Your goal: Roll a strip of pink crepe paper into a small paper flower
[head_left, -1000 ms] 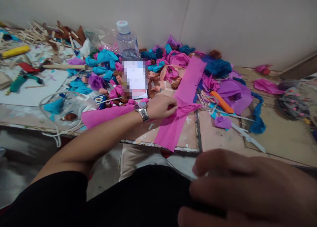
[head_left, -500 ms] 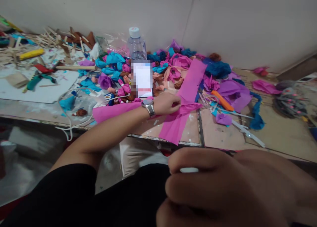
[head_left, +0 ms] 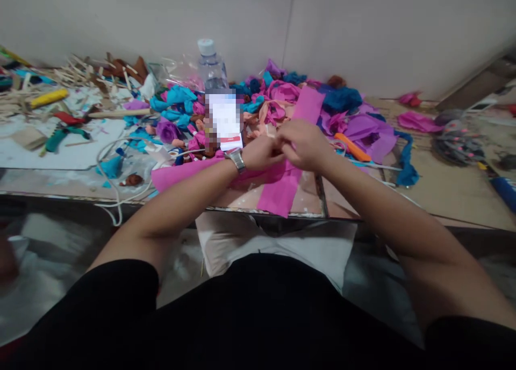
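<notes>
My left hand [head_left: 263, 154], with a metal watch [head_left: 236, 159] on its wrist, is closed over a gathered piece of pink crepe paper [head_left: 189, 173] that runs out to the left. My right hand [head_left: 306, 143] meets it from the right, fingers curled into a pinch against the left fingertips. What sits between those right fingers is hidden. Beneath both hands a flat pink crepe paper strip [head_left: 278, 193] lies across the table toward its front edge. Just behind the left wrist stands a phone [head_left: 226, 122] with a lit, blurred screen.
Crumpled blue, pink and purple paper pieces [head_left: 177, 98] pile up around a clear bottle [head_left: 213, 69]. Green-handled pliers [head_left: 60, 136] and a yellow tool [head_left: 49, 98] lie left among wood sticks. A white cable [head_left: 116, 200] hangs over the edge. An orange-handled tool [head_left: 352, 147] lies right.
My right hand has moved from close below the camera up to the table, where it now meets my left hand. My left hand stays over the pink paper. The view has shifted slightly.
</notes>
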`<state>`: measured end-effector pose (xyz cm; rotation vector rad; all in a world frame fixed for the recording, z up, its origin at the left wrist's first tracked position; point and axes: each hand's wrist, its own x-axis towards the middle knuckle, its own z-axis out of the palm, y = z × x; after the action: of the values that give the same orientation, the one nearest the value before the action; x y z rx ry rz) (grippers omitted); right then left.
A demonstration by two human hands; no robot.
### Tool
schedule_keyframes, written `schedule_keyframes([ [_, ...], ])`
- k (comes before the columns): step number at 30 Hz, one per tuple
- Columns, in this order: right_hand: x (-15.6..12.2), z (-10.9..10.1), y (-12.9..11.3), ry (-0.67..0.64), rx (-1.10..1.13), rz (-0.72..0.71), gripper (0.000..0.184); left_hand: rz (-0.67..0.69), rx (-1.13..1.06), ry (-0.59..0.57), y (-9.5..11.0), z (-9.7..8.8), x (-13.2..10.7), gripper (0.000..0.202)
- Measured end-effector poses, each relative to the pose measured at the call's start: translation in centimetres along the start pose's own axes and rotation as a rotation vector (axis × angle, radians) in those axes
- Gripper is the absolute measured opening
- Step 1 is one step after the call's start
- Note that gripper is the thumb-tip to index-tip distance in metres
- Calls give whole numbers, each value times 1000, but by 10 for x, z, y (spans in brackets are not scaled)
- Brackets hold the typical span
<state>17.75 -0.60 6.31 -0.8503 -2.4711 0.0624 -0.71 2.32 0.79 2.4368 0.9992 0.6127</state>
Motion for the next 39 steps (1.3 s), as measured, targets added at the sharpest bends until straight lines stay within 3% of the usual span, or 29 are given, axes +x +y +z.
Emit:
schedule_keyframes([
  [2, -14, 11, 44, 78, 54, 101, 15, 52, 20, -32, -1, -3, 1, 23],
  [5, -37, 23, 70, 69, 116, 147, 15, 66, 15, -14, -4, -3, 3, 27],
  [13, -49, 38, 63, 27, 105, 88, 22, 43, -20, -41, -7, -4, 2, 34],
  [28, -58, 43, 63, 17, 147, 103, 17, 10, -32, -77, -4, -10, 0, 20],
  [39, -55, 46, 61, 55, 130, 75, 12, 128, 1, 38, -4, -5, -2, 17],
])
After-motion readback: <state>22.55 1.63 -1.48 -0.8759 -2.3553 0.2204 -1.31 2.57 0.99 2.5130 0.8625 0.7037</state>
